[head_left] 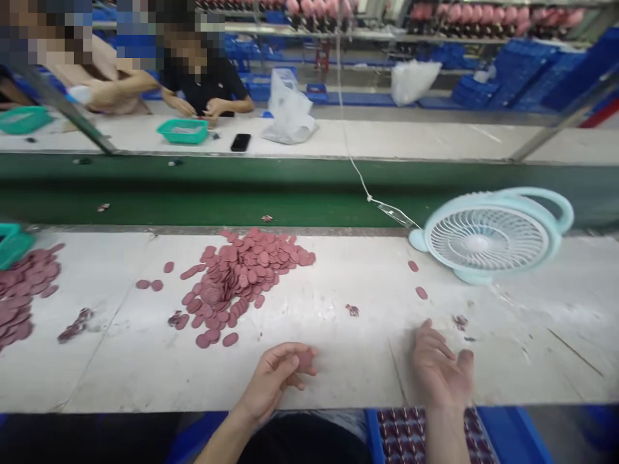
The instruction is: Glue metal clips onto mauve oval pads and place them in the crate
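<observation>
My left hand (280,377) pinches one reddish-pink oval disc (304,361) between thumb and fingers, over the near part of the white table. Palm up and fingers apart, my right hand (442,367) rests above the table's near edge to the right, with nothing visible in it. A large heap of the same discs (242,270) lies left of centre, beyond my left hand. Two loose discs (421,293) are on the table beyond my right hand. Below the edge, a blue crate (512,435) holds rows of dark red pieces (401,432), partly hidden by my right forearm.
A light-blue fan (488,238) stands at the back right, a cord running up from it. More discs (24,290) and a green basket (14,245) are at the far left. Small scraps (353,310) dot the table. Across the green belt (300,200), people work at another table.
</observation>
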Demonstrator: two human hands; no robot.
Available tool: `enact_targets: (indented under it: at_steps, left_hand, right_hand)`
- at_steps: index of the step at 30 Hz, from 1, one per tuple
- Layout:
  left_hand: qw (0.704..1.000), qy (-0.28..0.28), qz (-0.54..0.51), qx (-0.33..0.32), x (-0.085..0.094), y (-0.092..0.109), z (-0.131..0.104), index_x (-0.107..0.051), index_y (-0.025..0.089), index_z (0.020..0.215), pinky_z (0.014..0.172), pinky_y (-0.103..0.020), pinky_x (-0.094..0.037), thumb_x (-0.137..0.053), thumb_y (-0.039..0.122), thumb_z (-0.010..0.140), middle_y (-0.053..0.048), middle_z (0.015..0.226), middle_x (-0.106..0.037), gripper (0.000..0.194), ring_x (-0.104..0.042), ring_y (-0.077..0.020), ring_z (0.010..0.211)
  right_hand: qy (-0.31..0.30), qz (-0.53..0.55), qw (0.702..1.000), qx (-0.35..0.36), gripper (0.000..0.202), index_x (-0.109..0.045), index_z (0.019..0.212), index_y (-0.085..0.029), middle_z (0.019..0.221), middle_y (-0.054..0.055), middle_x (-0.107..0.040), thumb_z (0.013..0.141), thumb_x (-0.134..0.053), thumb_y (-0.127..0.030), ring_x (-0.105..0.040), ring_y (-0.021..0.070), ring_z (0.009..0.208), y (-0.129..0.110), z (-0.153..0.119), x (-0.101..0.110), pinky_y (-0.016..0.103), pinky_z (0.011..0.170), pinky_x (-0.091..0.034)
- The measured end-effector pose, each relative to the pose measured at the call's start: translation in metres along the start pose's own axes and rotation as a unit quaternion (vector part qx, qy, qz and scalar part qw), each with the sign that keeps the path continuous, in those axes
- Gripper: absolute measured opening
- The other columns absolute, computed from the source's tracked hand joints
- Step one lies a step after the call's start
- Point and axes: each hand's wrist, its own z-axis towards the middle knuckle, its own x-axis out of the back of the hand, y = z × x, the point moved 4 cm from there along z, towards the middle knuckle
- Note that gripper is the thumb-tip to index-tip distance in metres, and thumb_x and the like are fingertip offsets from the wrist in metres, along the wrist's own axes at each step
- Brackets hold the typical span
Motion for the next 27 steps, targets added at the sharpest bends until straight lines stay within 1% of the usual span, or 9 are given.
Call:
enact_targets:
  at_steps: [3, 6, 8, 10, 13, 15, 18, 23, 27]
  left_hand:
    - [1.000, -0.002, -0.003, -0.025, 0.012, 0.009, -0.003, -0.076, 0.018, 0.097, 0.060, -0.026, -0.051, -0.078, 0.041, 0.079, -0.015, 0.110, -0.076, 0.029, -0.073, -0.0223, 0.083]
    - [0.999, 0.008, -0.003, -0.044, 0.024, 0.020, -0.001, -0.075, 0.019, 0.098, 0.063, -0.027, -0.052, -0.077, 0.042, 0.080, -0.014, 0.112, -0.075, 0.030, -0.073, -0.0227, 0.085]
    - [0.998, 0.014, -0.013, -0.053, 0.027, 0.027, 0.004, -0.075, 0.018, 0.102, 0.063, -0.027, -0.052, -0.077, 0.040, 0.080, -0.014, 0.114, -0.075, 0.031, -0.073, -0.0232, 0.087]
    - [0.998, 0.004, -0.042, -0.048, 0.023, 0.029, 0.008, -0.074, 0.017, 0.106, 0.063, -0.025, -0.052, -0.076, 0.037, 0.081, -0.015, 0.116, -0.074, 0.031, -0.074, -0.0232, 0.090]
    - [0.995, -0.042, -0.094, -0.016, 0.005, 0.024, 0.011, -0.074, 0.016, 0.107, 0.065, -0.022, -0.052, -0.074, 0.032, 0.084, -0.017, 0.122, -0.072, 0.028, -0.074, -0.0239, 0.097]
    - [0.990, -0.073, -0.118, 0.004, -0.010, 0.017, 0.009, -0.074, 0.015, 0.108, 0.068, -0.022, -0.054, -0.074, 0.029, 0.085, -0.018, 0.124, -0.072, 0.027, -0.074, -0.0248, 0.101]
    - [0.985, -0.096, -0.141, 0.026, -0.027, 0.007, 0.002, -0.074, 0.015, 0.109, 0.071, -0.023, -0.055, -0.073, 0.027, 0.086, -0.018, 0.120, -0.074, 0.026, -0.074, -0.0249, 0.101]
    - [0.979, -0.118, -0.159, 0.039, -0.041, 0.001, -0.011, -0.075, 0.017, 0.111, 0.076, -0.025, -0.057, -0.075, 0.026, 0.085, -0.016, 0.117, -0.076, 0.028, -0.074, -0.0239, 0.100]
    - [0.979, -0.130, -0.158, 0.028, -0.044, 0.001, -0.018, -0.077, 0.018, 0.110, 0.076, -0.025, -0.057, -0.076, 0.028, 0.084, -0.014, 0.114, -0.077, 0.028, -0.075, -0.0209, 0.095]
  right_hand:
    - [-0.064, 0.029, 0.998, 0.002, 0.029, -0.067, 0.101, -0.044, 0.059, -0.005, -0.059, 0.074, -0.076, -0.042, -0.052, 0.0175, 0.036, -0.019, 0.009, -0.024, 0.028, 0.019, -0.027]
    - [-0.136, 0.198, 0.969, -0.065, 0.021, -0.066, 0.098, -0.048, 0.055, -0.006, -0.055, 0.079, -0.073, -0.041, -0.041, 0.0149, 0.029, -0.024, 0.014, -0.020, 0.024, 0.019, -0.008]
    - [-0.129, 0.301, 0.938, -0.112, 0.019, -0.067, 0.099, -0.046, 0.053, -0.004, -0.053, 0.080, -0.072, -0.045, -0.035, 0.0140, 0.027, -0.022, 0.011, -0.015, 0.023, 0.024, 0.002]
    - [-0.075, 0.283, 0.948, -0.128, 0.017, -0.069, 0.097, -0.042, 0.052, -0.002, -0.053, 0.083, -0.066, -0.050, -0.032, 0.0131, 0.027, -0.016, 0.002, -0.018, 0.023, 0.028, 0.005]
    - [-0.012, 0.140, 0.988, -0.071, 0.031, -0.072, 0.092, -0.035, 0.057, 0.000, -0.059, 0.088, -0.050, -0.057, -0.035, 0.0118, 0.030, -0.017, -0.023, -0.037, 0.021, 0.025, -0.008]
    - [-0.016, 0.066, 0.998, -0.017, 0.032, -0.070, 0.094, -0.034, 0.064, -0.001, -0.064, 0.090, -0.048, -0.056, -0.046, 0.0142, 0.034, -0.024, -0.042, -0.056, 0.024, 0.024, -0.026]
    - [-0.032, 0.006, 0.999, 0.032, 0.020, -0.066, 0.100, -0.030, 0.068, -0.001, -0.065, 0.091, -0.055, -0.044, -0.061, 0.0188, 0.045, -0.035, -0.066, -0.079, 0.029, 0.034, -0.048]
    - [-0.025, -0.071, 0.991, 0.107, 0.020, -0.062, 0.106, -0.029, 0.074, 0.001, -0.068, 0.089, -0.059, -0.039, -0.067, 0.0225, 0.053, -0.043, -0.086, -0.096, 0.035, 0.046, -0.053]
    - [-0.018, -0.120, 0.984, 0.133, 0.024, -0.059, 0.113, -0.033, 0.078, 0.002, -0.067, 0.091, -0.055, -0.040, -0.068, 0.0263, 0.060, -0.034, -0.093, -0.092, 0.044, 0.055, -0.055]
